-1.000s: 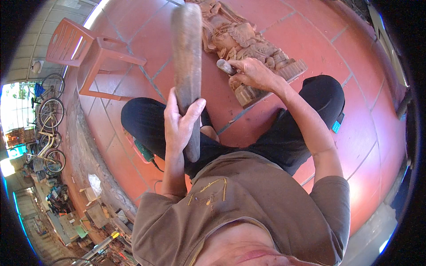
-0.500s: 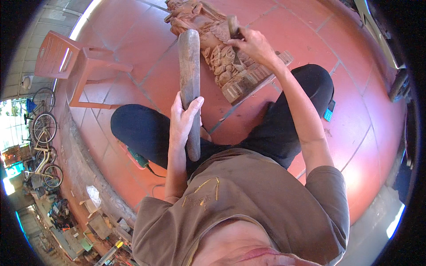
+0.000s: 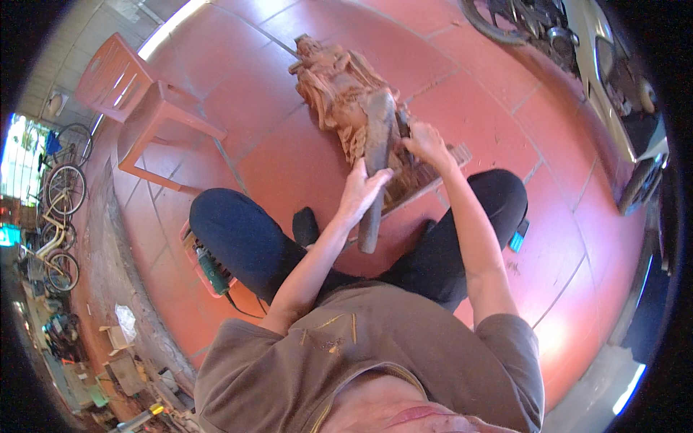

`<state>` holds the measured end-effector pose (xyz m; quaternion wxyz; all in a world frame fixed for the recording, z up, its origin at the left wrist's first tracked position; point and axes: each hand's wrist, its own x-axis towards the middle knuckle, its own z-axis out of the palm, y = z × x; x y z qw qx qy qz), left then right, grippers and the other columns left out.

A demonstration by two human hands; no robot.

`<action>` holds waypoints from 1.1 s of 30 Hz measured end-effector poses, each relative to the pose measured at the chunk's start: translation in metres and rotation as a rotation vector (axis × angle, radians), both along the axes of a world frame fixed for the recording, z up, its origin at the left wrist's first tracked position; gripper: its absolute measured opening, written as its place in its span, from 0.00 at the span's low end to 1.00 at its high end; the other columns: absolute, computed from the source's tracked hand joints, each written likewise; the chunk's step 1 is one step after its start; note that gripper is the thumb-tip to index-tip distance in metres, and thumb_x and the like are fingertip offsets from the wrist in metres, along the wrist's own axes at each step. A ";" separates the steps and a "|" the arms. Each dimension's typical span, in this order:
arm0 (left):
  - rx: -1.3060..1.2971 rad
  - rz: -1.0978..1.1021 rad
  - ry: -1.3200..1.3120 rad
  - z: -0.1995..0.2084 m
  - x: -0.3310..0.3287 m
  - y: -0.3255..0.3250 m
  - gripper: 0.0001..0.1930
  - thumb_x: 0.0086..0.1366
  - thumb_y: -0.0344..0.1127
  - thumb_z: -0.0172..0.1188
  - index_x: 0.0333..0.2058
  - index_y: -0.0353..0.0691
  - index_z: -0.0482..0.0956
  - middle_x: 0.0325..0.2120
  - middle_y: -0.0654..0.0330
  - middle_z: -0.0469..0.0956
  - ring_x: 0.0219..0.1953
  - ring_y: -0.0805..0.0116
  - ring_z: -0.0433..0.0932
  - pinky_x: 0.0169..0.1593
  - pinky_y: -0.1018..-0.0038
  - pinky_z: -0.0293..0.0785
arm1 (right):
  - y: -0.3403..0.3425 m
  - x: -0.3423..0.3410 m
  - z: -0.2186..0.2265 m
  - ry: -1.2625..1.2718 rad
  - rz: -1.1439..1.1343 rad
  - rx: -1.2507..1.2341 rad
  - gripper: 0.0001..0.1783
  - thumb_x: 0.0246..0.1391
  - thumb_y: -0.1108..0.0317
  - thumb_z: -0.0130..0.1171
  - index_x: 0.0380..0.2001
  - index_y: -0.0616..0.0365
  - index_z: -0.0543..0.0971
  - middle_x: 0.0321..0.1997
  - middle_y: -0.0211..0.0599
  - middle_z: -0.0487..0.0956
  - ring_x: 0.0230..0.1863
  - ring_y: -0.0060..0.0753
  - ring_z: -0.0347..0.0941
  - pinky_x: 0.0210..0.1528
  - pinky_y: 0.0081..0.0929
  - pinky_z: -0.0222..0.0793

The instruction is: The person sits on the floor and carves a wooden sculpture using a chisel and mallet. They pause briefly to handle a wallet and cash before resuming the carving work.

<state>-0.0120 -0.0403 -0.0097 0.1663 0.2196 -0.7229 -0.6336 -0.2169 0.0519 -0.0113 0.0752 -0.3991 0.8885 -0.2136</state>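
Note:
My left hand [image 3: 363,190] is wrapped round the lower part of a long, worn wooden mallet [image 3: 378,123]. The mallet slants up across a carved wooden figure [image 3: 336,76] lying on the tiles between my knees. Beside the mallet's upper end, my right hand [image 3: 427,146] is closed on a chisel [image 3: 404,120], over the lower part of the carving. Fingers and mallet hide most of the chisel, so I cannot tell whether its edge touches the wood. Part of the carving's base is covered by the mallet and my hands.
A pink plastic chair [image 3: 155,108] stands at the left. By my left knee, a green power tool [image 3: 211,273] with a cord lies in a pink tray. A motorbike [image 3: 570,43] is at the far right, bicycles [image 3: 63,191] at the far left. A blue phone-like object [image 3: 517,240] sits by my right knee.
The mallet has swung right and away from me, now crossing the carving beside my right hand. The right hand has lowered toward the carving's base. The view has shifted, showing more motorbike.

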 end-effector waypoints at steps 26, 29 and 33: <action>-0.809 -0.259 -0.387 0.026 0.075 -0.018 0.24 0.67 0.53 0.56 0.48 0.35 0.74 0.36 0.40 0.80 0.42 0.39 0.80 0.47 0.50 0.75 | 0.006 0.026 0.060 0.090 0.027 -0.072 0.24 0.50 0.56 0.66 0.49 0.55 0.80 0.43 0.49 0.82 0.45 0.54 0.80 0.44 0.50 0.74; -0.687 -0.695 -0.644 0.035 0.114 -0.012 0.17 0.64 0.44 0.58 0.44 0.36 0.77 0.37 0.42 0.81 0.44 0.43 0.80 0.48 0.53 0.74 | 0.009 0.027 0.067 0.068 0.027 -0.136 0.24 0.50 0.57 0.65 0.49 0.54 0.79 0.43 0.48 0.82 0.45 0.54 0.80 0.44 0.48 0.75; -0.388 -0.992 -0.410 0.003 0.163 -0.006 0.15 0.68 0.38 0.55 0.48 0.37 0.78 0.43 0.46 0.81 0.46 0.47 0.80 0.48 0.57 0.74 | 0.008 0.022 0.060 0.084 0.068 -0.269 0.23 0.51 0.57 0.65 0.49 0.55 0.80 0.43 0.49 0.82 0.45 0.54 0.79 0.44 0.48 0.75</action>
